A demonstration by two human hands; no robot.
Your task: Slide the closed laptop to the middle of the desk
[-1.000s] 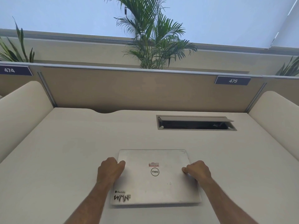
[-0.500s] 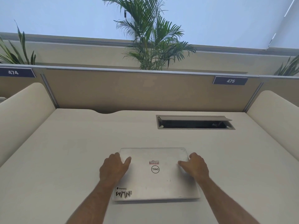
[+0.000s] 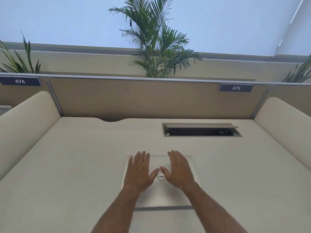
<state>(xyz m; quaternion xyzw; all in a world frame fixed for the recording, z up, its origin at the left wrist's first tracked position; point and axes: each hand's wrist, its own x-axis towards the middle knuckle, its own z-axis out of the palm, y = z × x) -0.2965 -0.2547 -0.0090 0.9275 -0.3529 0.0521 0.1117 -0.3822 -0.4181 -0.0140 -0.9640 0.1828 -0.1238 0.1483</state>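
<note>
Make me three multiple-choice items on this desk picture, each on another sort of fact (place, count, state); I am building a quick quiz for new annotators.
1. Where does the open cable hatch lie from the laptop?
A. nearer the person, to the left
B. farther back, to the right
C. under the laptop

2. How many number plates show on the partition?
A. one
B. two
C. four

3. How are the hands placed?
A. flat on the closed lid, fingers stretched out
C. gripping the raised screen
B. off the desk entirely

Answers:
1 B: the hatch sits behind the laptop, toward the right divider.
2 B: plate 474 and plate 475 are the only ones.
3 A: the left hand and right hand lie palm down on the shut lid, thumbs meeting near the logo.
</note>
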